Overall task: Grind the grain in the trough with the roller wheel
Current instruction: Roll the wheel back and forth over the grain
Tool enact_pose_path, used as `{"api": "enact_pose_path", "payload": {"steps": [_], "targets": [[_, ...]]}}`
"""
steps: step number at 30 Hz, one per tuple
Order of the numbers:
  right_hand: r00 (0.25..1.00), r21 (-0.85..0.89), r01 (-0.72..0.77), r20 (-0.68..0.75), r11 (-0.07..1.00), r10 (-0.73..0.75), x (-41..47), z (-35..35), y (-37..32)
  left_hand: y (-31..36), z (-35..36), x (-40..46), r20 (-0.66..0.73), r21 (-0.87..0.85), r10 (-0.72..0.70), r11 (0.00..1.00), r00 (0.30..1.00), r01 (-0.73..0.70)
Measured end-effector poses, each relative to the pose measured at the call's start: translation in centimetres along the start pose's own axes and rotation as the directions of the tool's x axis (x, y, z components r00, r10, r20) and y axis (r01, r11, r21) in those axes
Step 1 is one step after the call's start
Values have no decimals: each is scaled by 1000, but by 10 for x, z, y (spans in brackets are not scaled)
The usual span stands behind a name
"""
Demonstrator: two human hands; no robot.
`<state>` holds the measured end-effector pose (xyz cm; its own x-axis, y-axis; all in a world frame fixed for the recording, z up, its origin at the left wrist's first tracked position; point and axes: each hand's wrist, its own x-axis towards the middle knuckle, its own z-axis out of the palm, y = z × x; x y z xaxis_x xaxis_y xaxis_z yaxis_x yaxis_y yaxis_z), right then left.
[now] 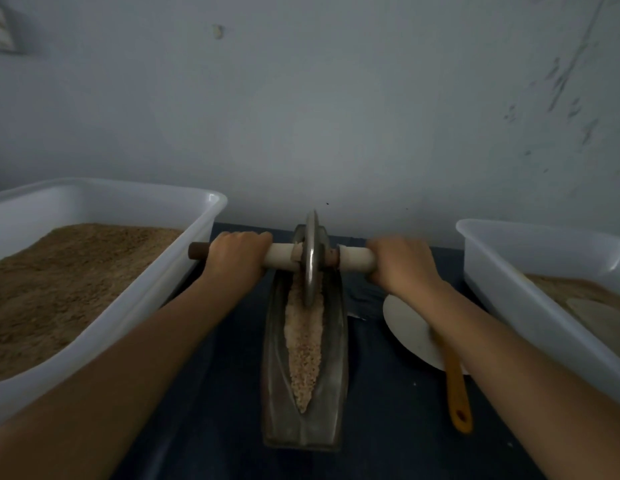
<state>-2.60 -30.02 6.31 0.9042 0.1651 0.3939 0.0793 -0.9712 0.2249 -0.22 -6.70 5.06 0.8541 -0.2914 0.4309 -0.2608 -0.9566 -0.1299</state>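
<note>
Both fists wrapped tight: left hand (236, 252) and right hand (402, 263) grip the pale axle handle (357, 259) of the steel roller wheel (312, 258), sitting in the long metal trough (336, 358) of beige grain (303, 341). White plastic tubs (183, 244) flank it.

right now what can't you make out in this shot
All in the head view:
- The far end of the trough is hidden behind the roller wheel.
- The axle handle is covered where the left hand and right hand each hold their grip.
- The head of the yellow-handled tool lies under the right forearm.
- Both white tubs are cut off by the picture's side edges.
- Grain fineness is too blurred to judge.
</note>
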Motion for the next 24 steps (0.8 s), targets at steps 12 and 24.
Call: {"api": "enact_pose_path", "payload": {"steps": [12,24], "targets": [[985,127,111,118,986,-126,-96,-45,-9,-1,-45,-81,43,-82,144,987,989,-141],[991,58,89,95,994,-95,-57,-23,-5,1,-28,-51,57,-76,88,994,995,-83]]}}
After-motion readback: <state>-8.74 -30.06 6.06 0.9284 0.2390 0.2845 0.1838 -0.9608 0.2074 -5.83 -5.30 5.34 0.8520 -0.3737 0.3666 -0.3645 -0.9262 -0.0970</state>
